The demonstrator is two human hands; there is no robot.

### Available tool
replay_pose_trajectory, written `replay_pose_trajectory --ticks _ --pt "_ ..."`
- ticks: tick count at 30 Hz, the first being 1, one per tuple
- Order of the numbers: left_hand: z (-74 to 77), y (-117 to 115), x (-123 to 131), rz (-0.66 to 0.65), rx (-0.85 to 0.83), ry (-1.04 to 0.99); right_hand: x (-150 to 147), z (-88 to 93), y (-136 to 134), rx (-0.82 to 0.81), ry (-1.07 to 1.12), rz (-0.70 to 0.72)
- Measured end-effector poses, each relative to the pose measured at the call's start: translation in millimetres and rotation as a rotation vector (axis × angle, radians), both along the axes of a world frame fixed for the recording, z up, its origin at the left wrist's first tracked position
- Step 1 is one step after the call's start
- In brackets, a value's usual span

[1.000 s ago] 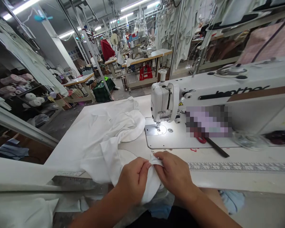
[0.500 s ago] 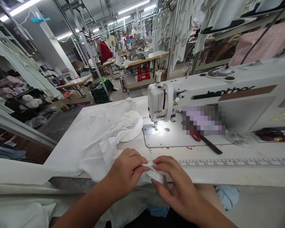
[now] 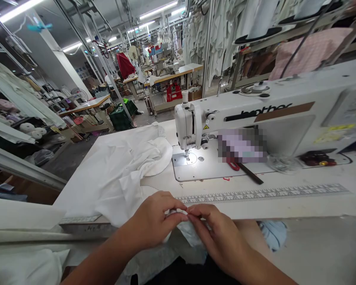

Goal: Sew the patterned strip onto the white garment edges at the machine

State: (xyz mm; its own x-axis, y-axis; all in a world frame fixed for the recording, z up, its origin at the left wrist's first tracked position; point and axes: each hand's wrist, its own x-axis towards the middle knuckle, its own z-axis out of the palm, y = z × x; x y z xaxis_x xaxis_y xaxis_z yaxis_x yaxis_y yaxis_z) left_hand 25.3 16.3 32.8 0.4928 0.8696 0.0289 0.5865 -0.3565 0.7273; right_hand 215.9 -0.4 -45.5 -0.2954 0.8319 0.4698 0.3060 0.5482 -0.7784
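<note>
My left hand (image 3: pixel 156 219) pinches the edge of a white cloth (image 3: pixel 191 232) between thumb and fingers at the front of the sewing table. Right beside it, my right hand (image 3: pixel 215 233) grips the same edge, its fingertips meeting those of the left. Part of the cloth hangs below the table edge toward my lap. More white fabric (image 3: pixel 115 170) lies rumpled on the table to the left, with a curved piece on top. Beyond my hands stands a white sewing machine (image 3: pixel 192 122), its needle area lit and no cloth under the foot.
A printed ruler strip (image 3: pixel 255 194) runs along the table front. Red-handled scissors (image 3: pixel 233 164), a dark strip-like tool (image 3: pixel 250 174) and a clear round item (image 3: pixel 283 163) lie by the machine. Pale fabric (image 3: pixel 23 265) sits at lower left. Other worktables (image 3: pixel 178 73) stand behind.
My right hand's fingers have closed onto the cloth edge and come up against my left fingertips. The view has shifted slightly, so the machine appears further left.
</note>
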Motion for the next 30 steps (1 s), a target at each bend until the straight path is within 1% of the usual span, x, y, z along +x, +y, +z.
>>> replay_pose_trajectory --ticks 1,5,7,9,14,18,21,24,27,30 --pt "-1.9 -0.7 0.8 0.007 0.039 -0.006 0.2 -0.8 -0.9 -0.028 0.016 0.001" --pt "-10.3 -5.0 4.7 0.012 0.147 -0.049 -1.6 0.1 -3.6 -0.237 0.088 0.037" --pt "-14.6 -6.8 6.6 -0.007 0.187 -0.043 -3.6 2.5 -4.1 -0.268 0.084 0.058" --pt "-19.0 -7.9 7.4 -0.027 0.205 -0.049 -5.3 4.4 -3.9 -0.232 0.077 0.069" --pt "-27.1 -9.7 3.3 -0.036 0.111 -0.14 -5.7 2.1 -4.1 -0.133 0.049 0.015" --pt "-30.1 -8.5 -1.1 -0.025 0.08 -0.224 -6.1 -1.2 -4.5 -0.112 0.013 0.027" --pt "-32.2 -4.3 -3.5 -0.001 -0.037 -0.264 -6.7 -1.6 -2.5 -0.113 0.028 0.003" --pt "-33.5 -0.1 -4.3 0.041 -0.143 -0.265 -7.3 -2.1 -2.6 -0.121 0.054 0.008" --pt "-33.0 1.8 -3.5 0.051 -0.13 -0.224 -7.3 -2.5 -6.5 -0.179 0.071 0.011" --pt "-32.1 2.6 -3.2 0.033 -0.082 -0.207 1.4 0.8 -0.9 -0.199 -0.008 0.081"
